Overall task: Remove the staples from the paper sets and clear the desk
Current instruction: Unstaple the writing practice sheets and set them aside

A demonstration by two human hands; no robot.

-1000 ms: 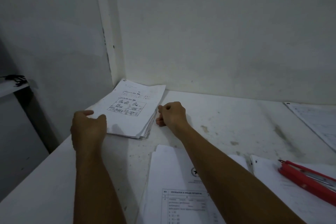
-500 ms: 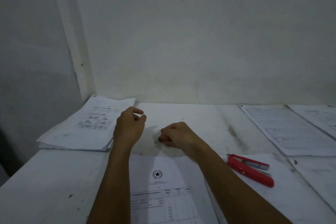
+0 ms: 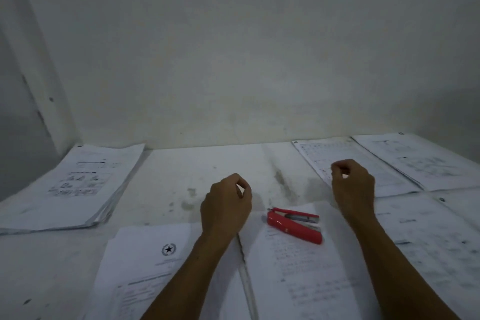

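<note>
A thick paper stack lies at the far left of the tabletop, its back corner against the wall corner. The top sheet carries printed figures and lines. The layered edges of the stack show along its right side.

Near the front edge, left of centre, lies a paper set with a star emblem. The left forearm crosses its right part.

The left hand is raised over the bare tabletop just behind this set. The grip is loosely curled, thumb and forefinger close together; no object is visible in it. Whether a small item sits between the fingertips cannot be told.

To the right of the left hand lies a red stapler. It rests on the upper part of a central paper set, which is covered with faint printed rows. The stapler is tilted, its metal part facing away from the viewer. Neither hand touches it.

The right hand is raised farther back and to the right, above the near edge of a printed sheet. The grip is curled, fingertips drawn toward the thumb; whether it pinches anything cannot be told.

A second sheet lies beside the first, at the far right against the wall. Further paper covers the near right area of the tabletop, beneath and beside the right forearm.
</note>
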